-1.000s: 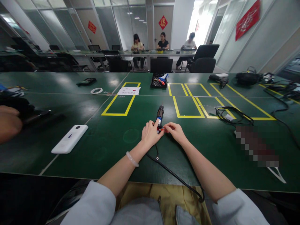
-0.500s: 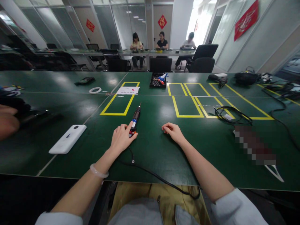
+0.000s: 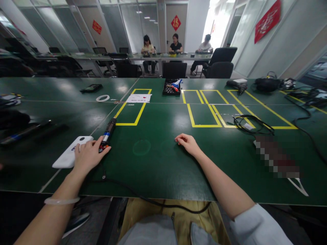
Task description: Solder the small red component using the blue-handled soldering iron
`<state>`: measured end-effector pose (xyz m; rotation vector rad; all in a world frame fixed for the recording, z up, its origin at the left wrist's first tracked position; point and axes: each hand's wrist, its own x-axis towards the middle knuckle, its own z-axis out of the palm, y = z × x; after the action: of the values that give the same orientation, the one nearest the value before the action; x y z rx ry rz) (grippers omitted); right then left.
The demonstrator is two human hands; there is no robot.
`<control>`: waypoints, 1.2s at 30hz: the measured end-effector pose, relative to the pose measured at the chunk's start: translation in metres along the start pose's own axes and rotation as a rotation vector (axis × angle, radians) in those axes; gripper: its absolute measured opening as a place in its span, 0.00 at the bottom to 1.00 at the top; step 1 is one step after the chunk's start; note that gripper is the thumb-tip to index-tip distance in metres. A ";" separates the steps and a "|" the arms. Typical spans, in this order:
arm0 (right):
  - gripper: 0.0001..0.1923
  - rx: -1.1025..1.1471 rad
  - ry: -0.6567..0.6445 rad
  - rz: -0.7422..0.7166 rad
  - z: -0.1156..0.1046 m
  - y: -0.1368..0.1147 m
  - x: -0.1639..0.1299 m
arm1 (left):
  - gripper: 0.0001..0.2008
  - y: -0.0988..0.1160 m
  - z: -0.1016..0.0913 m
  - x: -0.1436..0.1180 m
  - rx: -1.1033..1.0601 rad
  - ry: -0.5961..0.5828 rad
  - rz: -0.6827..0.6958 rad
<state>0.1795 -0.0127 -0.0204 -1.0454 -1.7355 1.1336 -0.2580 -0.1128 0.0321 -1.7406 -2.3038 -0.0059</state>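
Observation:
My left hand (image 3: 88, 154) grips the rear end of a black corded tool (image 3: 107, 132) with a blue band, which lies on the green table (image 3: 163, 160) pointing away from me. Its black cable (image 3: 133, 190) trails back off the table's near edge toward my lap. A white flat device (image 3: 68, 154) lies just left of that hand, partly under it. My right hand (image 3: 186, 142) rests on the table near the middle, fingers loosely curled, holding nothing.
Yellow tape rectangles (image 3: 133, 107) mark the table ahead. A black parts tray (image 3: 171, 87), a white paper (image 3: 139, 98), a white ring (image 3: 102, 98) and coiled cables (image 3: 249, 122) lie farther off. Three people sit at a far table.
My left hand has slid the corded tool leftward across the table, from the middle to beside the white device. My right hand let go of it and stayed put.

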 end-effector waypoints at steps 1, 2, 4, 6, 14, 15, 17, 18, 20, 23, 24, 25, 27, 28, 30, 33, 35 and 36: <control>0.09 0.003 0.001 0.000 0.000 0.000 0.000 | 0.31 0.000 -0.002 -0.002 0.008 0.027 -0.016; 0.09 0.007 0.001 0.002 0.000 -0.001 0.000 | 0.30 0.002 -0.005 -0.004 0.019 0.062 -0.022; 0.09 0.010 0.000 0.005 0.000 -0.002 -0.001 | 0.26 0.010 -0.011 -0.010 0.036 0.132 -0.013; 0.09 0.007 -0.007 0.008 0.000 -0.002 -0.001 | 0.20 0.019 -0.017 -0.014 0.040 0.146 0.015; 0.09 -0.041 -0.020 -0.004 0.000 -0.002 0.001 | 0.18 0.039 -0.048 0.007 -0.031 -0.037 -0.138; 0.09 -0.045 -0.023 -0.004 0.000 -0.002 0.001 | 0.18 0.048 -0.051 0.011 -0.105 -0.032 -0.113; 0.09 -0.045 -0.031 -0.003 0.000 -0.003 0.001 | 0.17 0.076 -0.054 0.016 -0.376 -0.061 -0.001; 0.09 -0.043 -0.033 -0.004 0.000 -0.003 0.001 | 0.16 0.095 -0.054 0.017 -0.569 -0.107 0.073; 0.09 -0.038 -0.039 -0.011 0.000 -0.003 0.000 | 0.16 0.138 -0.052 0.018 -0.968 -0.292 0.216; 0.09 -0.007 -0.057 -0.018 -0.001 -0.002 0.000 | 0.17 0.199 -0.047 0.018 -1.288 -0.508 0.312; 0.10 0.015 -0.063 -0.018 -0.001 -0.002 0.000 | 0.18 0.215 -0.046 0.018 -1.332 -0.533 0.322; 0.10 0.044 -0.072 -0.018 -0.001 -0.003 0.000 | 0.19 0.229 -0.045 0.018 -1.360 -0.550 0.330; 0.12 0.111 -0.105 -0.020 -0.001 -0.005 -0.001 | 0.21 0.249 -0.041 0.018 -1.406 -0.584 0.345; 0.14 0.146 -0.139 -0.025 -0.001 -0.007 -0.001 | 0.22 0.255 -0.039 0.018 -1.436 -0.611 0.357; 0.16 0.199 -0.203 -0.029 0.000 -0.011 -0.003 | 0.24 0.264 -0.032 0.016 -1.501 -0.675 0.382; 0.15 0.251 -0.264 -0.034 0.003 -0.014 -0.004 | 0.26 0.269 -0.021 0.012 -1.577 -0.715 0.375; 0.15 0.251 -0.241 -0.031 0.004 -0.012 -0.003 | 0.24 0.269 -0.017 0.010 -1.609 -0.707 0.322; 0.15 0.243 -0.213 -0.032 0.005 -0.011 -0.003 | 0.21 0.269 -0.016 0.009 -1.621 -0.702 0.285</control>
<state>0.1739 -0.0196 -0.0118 -0.7689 -1.7162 1.4374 -0.0026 -0.0300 0.0096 -3.0479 -2.4821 -1.9594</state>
